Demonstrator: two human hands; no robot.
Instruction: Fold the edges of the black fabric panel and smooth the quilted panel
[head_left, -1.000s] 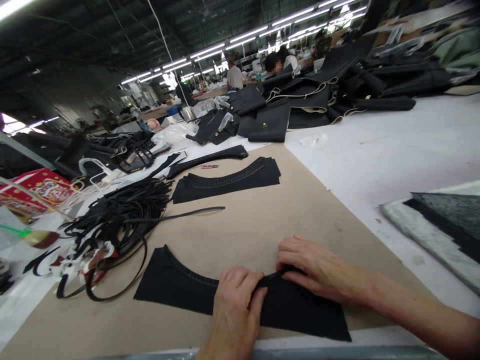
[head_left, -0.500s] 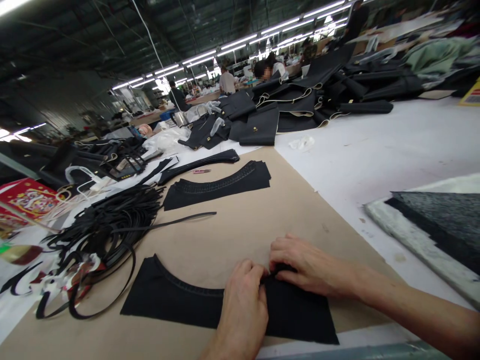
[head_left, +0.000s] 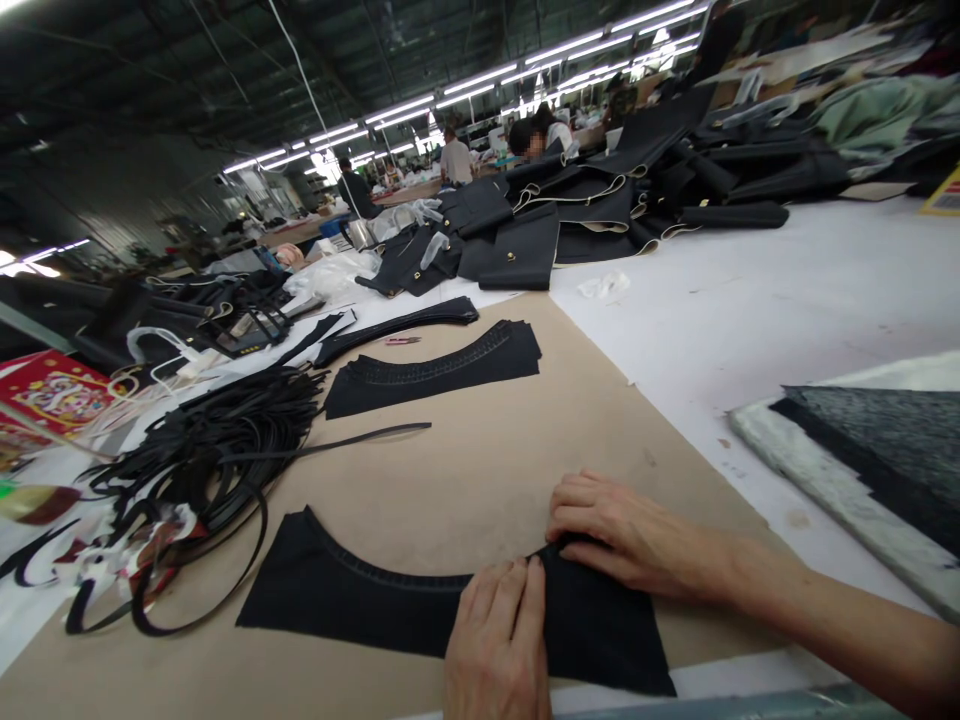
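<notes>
A black curved fabric piece lies on the brown paper in front of me, its concave edge facing away and carrying a narrow folded strip. My left hand rests flat on it, fingers stretched toward the curved edge. Farther right along the same edge, my right hand grips the fabric between thumb and curled fingers. The fingertips partly hide what they pinch. Beyond my hands sits a stack of similar curved black pieces.
At left are a heap of black strips and a red box. Small red snips lie behind the stack. Black panels with clasps pile up at the back. A padded board stands right.
My left hand has flattened from a pinch at the edge and lies on the fabric. My right hand has shifted slightly right along the edge.
</notes>
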